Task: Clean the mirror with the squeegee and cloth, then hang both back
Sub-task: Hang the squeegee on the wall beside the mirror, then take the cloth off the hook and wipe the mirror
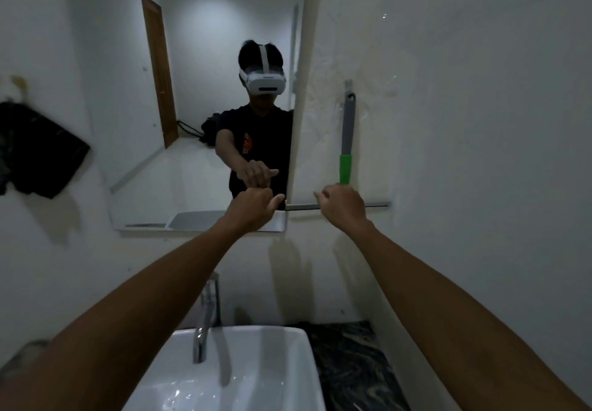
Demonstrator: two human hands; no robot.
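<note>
Squeegee [347, 141] hangs on the wall right of centre, just beside the mirror [198, 96], green grip low, blade across the bottom. Right hand [342, 205] is curled at the handle's base, can't tell if it's actually gripping. Left hand [253, 207] is a loose fist at the mirror's lower right corner, holding nothing. Dark cloth [38, 151] hangs far left. Tap [205, 317] and white sink [256, 369] sit below. No readable writing.

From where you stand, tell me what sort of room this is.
Most likely a small bathroom. A white sink with a chrome tap sits below a wall mirror, and a squeegee hangs on the wall beside it.
</note>
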